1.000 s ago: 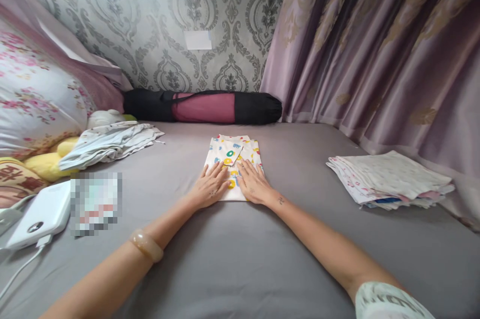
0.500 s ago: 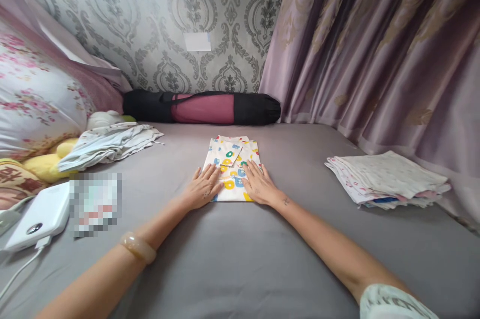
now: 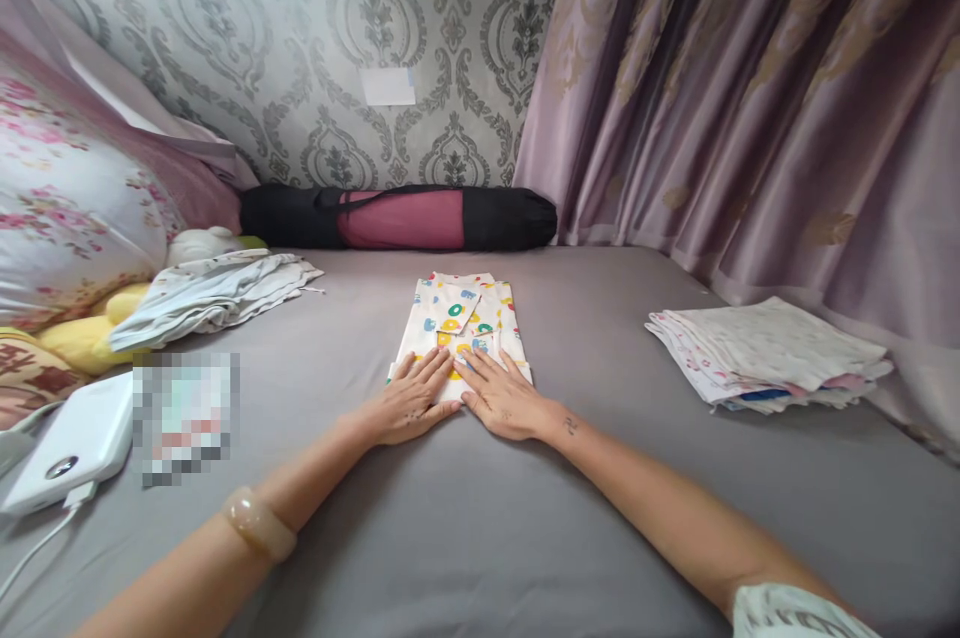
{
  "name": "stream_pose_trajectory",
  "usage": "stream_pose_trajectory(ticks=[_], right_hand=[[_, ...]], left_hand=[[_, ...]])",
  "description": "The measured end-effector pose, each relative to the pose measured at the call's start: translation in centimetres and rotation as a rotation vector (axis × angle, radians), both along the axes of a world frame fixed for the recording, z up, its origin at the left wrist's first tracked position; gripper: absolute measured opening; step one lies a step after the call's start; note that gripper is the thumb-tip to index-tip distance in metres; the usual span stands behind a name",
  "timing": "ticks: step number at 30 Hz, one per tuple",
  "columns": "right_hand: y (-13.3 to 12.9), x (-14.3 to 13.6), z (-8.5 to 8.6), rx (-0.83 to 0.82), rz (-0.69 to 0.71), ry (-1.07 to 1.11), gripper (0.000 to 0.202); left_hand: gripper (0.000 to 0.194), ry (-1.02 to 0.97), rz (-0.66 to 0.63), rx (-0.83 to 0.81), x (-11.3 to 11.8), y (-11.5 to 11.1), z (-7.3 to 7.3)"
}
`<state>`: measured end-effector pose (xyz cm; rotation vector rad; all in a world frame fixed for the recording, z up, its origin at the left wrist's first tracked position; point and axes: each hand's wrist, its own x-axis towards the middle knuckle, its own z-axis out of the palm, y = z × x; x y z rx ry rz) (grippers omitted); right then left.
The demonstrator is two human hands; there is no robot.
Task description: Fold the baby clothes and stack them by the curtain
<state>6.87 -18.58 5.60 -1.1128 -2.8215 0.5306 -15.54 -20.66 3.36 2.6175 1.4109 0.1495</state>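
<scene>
A white garment (image 3: 480,303) with yellow, blue, green and red prints lies folded flat on the grey bed sheet (image 3: 600,338). My left hand (image 3: 414,398) rests palm down on its near left part, fingers stretched out. Beside it my right hand (image 3: 504,393) lies flat on the near right part, fingers spread. The thumbs almost meet at the near edge of the cloth. Neither hand grips anything. The hands hide part of the garment's near edge.
To the right lies a stack of folded cloths (image 3: 765,353). At the left are a pale crumpled garment (image 3: 217,293), a white power bank (image 3: 73,438) with a cable, a yellow plush (image 3: 90,338) and a floral pillow (image 3: 67,208). A black and maroon bag (image 3: 401,218) lies along the wall.
Both hands have slid nearer to me on the garment and closer together. The garment's near part now looks wider, with side corners sticking out beside the hands. The view has shifted slightly.
</scene>
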Motion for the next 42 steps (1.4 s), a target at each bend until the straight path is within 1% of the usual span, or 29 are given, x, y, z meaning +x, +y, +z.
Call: stream_pose_trajectory(ticks=[3,6,9,11,13,16,20,21,22,24,26,28,31,34,36,39,42], right_hand=[[0.1,0.4,0.3,-0.035,0.015,0.025,0.067],[-0.2,0.9,0.4,-0.017,0.002,0.057,0.067],[-0.6,1.0,0.4,-0.011,-0.002,0.073,0.063],[-0.7,1.0,0.4,-0.014,-0.007,0.079,0.061],[-0.7,1.0,0.2,-0.003,-0.010,0.086,0.060],[-0.2,1.3,-0.4,0.059,-0.021,0.129,0.060],[1.2,2.7,-1.7,0.179,-0.051,0.205,0.053],[1.6,3.2,-2.0,0.199,-0.061,0.210,0.054],[1.9,3.8,-2.3,0.212,-0.067,0.211,0.055],[2.4,4.9,-2.8,0.223,-0.063,0.206,0.058],[2.7,5.9,-3.1,0.227,-0.032,0.205,0.060],[2.8,6.5,-3.3,0.228,0.003,0.211,0.062],[3.0,6.9,-3.3,0.221,0.033,0.228,0.064],[3.1,7.0,-2.9,0.210,0.031,0.234,0.065],[2.9,7.1,-2.2,0.207,0.029,0.230,0.065],[1.8,7.4,-0.6,0.204,0.040,0.212,0.065],[-0.6,7.8,1.5,0.170,0.042,0.169,0.064]], left_hand=[[0.070,-0.059,-0.009,0.091,-0.1,-0.5,0.7],[0.052,-0.099,-0.033,0.192,0.0,-1.0,1.4],[0.036,-0.084,-0.127,0.233,0.3,-1.2,1.8],[0.033,-0.049,-0.176,0.267,0.6,-1.2,1.9],[0.034,-0.008,-0.192,0.304,0.9,-1.0,1.9],[0.034,-0.005,-0.178,0.321,1.2,-0.7,1.9],[0.036,-0.092,-0.042,0.285,1.0,-0.2,2.0],[0.035,-0.106,-0.031,0.270,0.8,-0.2,2.0],[0.033,-0.114,-0.047,0.257,0.5,-0.2,1.9],[0.028,-0.115,-0.117,0.247,-0.3,-0.3,1.6],[0.027,-0.106,-0.155,0.260,-1.4,-0.4,1.2],[0.033,-0.091,-0.130,0.269,-2.7,-0.5,0.7],[0.042,-0.095,-0.038,0.259,-4.6,-0.5,0.1],[0.047,-0.143,0.020,0.211,-5.7,-0.6,0.2],[0.052,-0.167,0.006,0.176,-5.9,-0.8,0.6],[0.053,-0.186,-0.052,0.136,-5.9,-1.5,1.8],[0.051,-0.192,-0.095,0.044,-5.8,-3.1,3.6]])
